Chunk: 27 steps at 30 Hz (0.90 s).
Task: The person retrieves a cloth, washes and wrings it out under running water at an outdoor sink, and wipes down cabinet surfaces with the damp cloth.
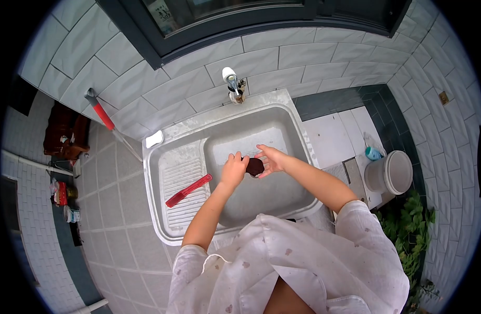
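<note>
Over the basin of the grey sink [298,112], my left hand [233,170] grips a dark brown, round object by its left side. What kind of thing this round object [255,167] is, I cannot make out. My right hand [272,159] is at its right side, fingers spread and the palm turned toward it; the fingertips look close to its edge, and I cannot tell if they touch. A long red tool [188,191], like a comb or brush, lies slanted across the ribbed washboard [172,172] left of the basin.
A tap [230,78] stands at the sink's back edge. On the back left corner lies a white piece [154,138], perhaps soap. A red-and-grey pole [103,114] leans at the left. To the right are a pale bucket [389,174], a turquoise container [373,153] and green plants [408,222].
</note>
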Each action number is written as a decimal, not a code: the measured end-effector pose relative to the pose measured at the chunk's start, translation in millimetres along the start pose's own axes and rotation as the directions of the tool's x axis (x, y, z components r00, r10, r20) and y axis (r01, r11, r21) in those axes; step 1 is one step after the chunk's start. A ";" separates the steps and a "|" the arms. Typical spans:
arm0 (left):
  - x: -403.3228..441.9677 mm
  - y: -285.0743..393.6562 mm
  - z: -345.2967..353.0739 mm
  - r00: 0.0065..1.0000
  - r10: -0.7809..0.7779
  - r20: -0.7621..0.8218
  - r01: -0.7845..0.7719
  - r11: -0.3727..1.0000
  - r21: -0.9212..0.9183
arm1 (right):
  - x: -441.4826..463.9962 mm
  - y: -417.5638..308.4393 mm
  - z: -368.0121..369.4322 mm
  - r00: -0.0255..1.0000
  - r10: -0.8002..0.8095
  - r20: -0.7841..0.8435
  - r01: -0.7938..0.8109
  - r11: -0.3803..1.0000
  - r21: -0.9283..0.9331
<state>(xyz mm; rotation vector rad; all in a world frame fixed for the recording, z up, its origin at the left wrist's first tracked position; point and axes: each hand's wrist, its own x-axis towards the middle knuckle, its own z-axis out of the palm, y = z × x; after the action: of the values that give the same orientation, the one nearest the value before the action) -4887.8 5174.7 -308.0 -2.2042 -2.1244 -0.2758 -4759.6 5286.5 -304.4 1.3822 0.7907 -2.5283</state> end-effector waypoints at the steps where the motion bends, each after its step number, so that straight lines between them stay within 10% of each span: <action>1: 4.5 2.7 -6.2 1.000 0.001 -0.010 -0.001 1.000 0.005 | -0.4 1.0 10.8 0.999 0.031 0.020 -0.030 0.999 -0.012; 6: 14.8 19.1 -20.6 0.982 -0.019 -0.187 0.018 1.000 -0.007 | 26.3 6.9 21.1 0.999 -0.048 -0.015 0.050 0.992 0.115; 8: 17.8 21.4 -14.3 0.945 -0.178 -0.274 0.131 0.974 -0.182 | 15.1 5.8 37.7 0.919 -0.260 -0.297 0.244 0.965 -0.092; 10: 19.0 24.3 -13.0 0.884 -0.339 -0.322 0.216 0.907 -0.361 | -3.6 0.1 47.4 0.603 -0.720 -0.343 0.314 0.610 -0.728; 12: 20.9 27.8 -19.1 0.875 -0.483 0.039 0.433 0.743 -0.511 | -13.5 0.6 51.9 0.524 -0.799 -0.295 0.286 0.491 -0.823; 14: 15.2 27.8 -20.2 0.888 -0.460 0.008 0.377 0.718 -0.585 | -15.8 2.4 49.2 0.366 -0.930 0.033 0.338 0.100 -0.936; 20: 0.4 33.1 -33.4 0.897 -0.411 0.162 0.313 0.331 -0.890 | -18.1 -1.9 40.4 0.071 -0.829 0.554 0.492 -0.454 -0.743; 22: -4.1 35.4 -36.6 0.906 -0.370 0.206 0.302 0.221 -0.927 | -20.0 -5.1 38.2 0.047 -0.751 0.659 0.507 -0.550 -0.664; 24: -10.8 41.4 -40.5 0.845 -0.186 0.501 0.445 -0.274 -0.852 | -21.3 -8.5 36.3 0.020 -0.653 0.757 0.522 -0.639 -0.565; 27: -15.2 43.3 -29.6 0.852 -0.118 0.509 0.443 -0.353 -0.824 | -25.7 -10.8 35.6 -0.006 -0.494 0.869 0.560 -0.722 -0.407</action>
<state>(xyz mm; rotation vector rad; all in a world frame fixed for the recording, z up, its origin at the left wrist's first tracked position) -4847.6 5152.8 -278.3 -1.5443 -2.9288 -3.0793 -4775.4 5274.4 -263.9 -0.3278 3.6047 -0.8650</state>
